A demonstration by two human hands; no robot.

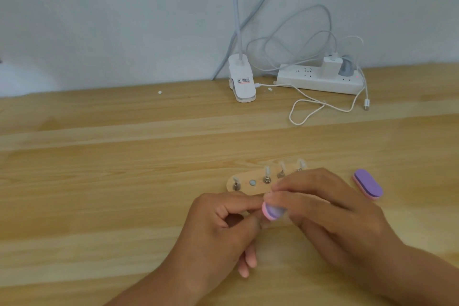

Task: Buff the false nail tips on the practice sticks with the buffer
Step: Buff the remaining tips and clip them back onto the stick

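A small wooden holder (244, 182) lies on the table with several clear practice sticks (266, 174) standing in it on metal bases. One socket (252, 183) has no stick in it. My right hand (330, 208) grips a pink and purple buffer block (272, 211) just in front of the holder. My left hand (218, 226) pinches something small between thumb and forefinger right against the buffer's pink end; the item itself is hidden by my fingers. A second purple and pink buffer (368, 184) lies to the right of the holder.
The wooden table (124, 181) meets a white wall at the back. A white clip-on lamp base (242, 79) stands at the back, beside a white power strip (320, 79) with plugs and loose white cables (308, 109).
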